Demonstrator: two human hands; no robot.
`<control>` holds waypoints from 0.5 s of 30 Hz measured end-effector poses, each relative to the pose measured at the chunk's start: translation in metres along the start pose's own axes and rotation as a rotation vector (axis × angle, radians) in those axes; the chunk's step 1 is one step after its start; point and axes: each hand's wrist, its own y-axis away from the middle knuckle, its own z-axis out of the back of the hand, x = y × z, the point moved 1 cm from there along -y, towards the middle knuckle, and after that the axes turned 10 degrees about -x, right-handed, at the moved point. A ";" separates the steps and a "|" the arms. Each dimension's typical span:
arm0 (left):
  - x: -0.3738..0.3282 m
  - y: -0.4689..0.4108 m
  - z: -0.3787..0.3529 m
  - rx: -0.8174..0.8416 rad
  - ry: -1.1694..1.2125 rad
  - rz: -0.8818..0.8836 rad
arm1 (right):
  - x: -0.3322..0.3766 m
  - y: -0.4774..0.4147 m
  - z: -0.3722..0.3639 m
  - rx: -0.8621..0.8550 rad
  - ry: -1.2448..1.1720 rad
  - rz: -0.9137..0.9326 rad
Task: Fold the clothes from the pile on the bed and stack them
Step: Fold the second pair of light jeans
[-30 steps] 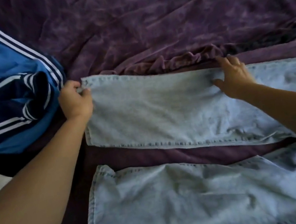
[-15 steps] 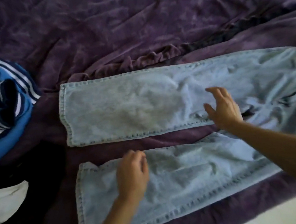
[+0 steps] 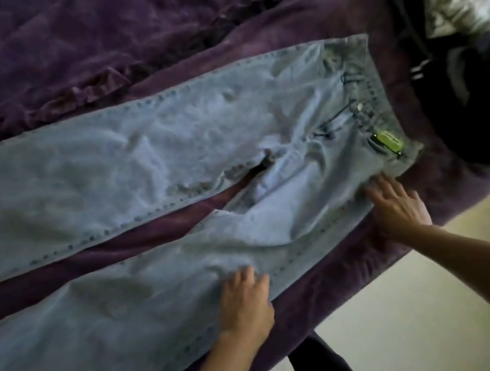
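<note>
Presses open right hand (image 3: 400, 209) on jeans (image 3: 137, 157) hip by the bed (image 3: 323, 294) near edge; rests left hand (image 3: 244, 306) on near leg, grip impossible to tell.

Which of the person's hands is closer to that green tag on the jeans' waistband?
Right. The right hand lies at the hip edge of the jeans, just below the green tag; the left hand rests farther down the near leg.

My left hand (image 3: 246, 307) and right hand (image 3: 400, 209) are bare. Both forearms (image 3: 488, 269) are bare skin too, right out to the edge of view. Low down between my arms shows one trouser leg (image 3: 325, 370), dark, close to black, of plain cloth.
</note>
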 end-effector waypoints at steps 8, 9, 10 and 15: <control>-0.045 -0.013 -0.019 -0.240 -0.010 0.007 | -0.065 -0.046 -0.023 -0.556 -0.243 0.162; -0.050 -0.007 -0.019 -0.226 -0.037 -0.025 | -0.076 -0.039 -0.027 -0.554 -0.256 0.209; -0.056 -0.001 -0.020 -0.188 -0.071 -0.038 | -0.086 -0.030 -0.033 -0.539 -0.260 0.269; -0.081 0.008 -0.031 -0.088 -0.151 0.107 | -0.106 -0.011 -0.047 -0.446 -0.241 0.376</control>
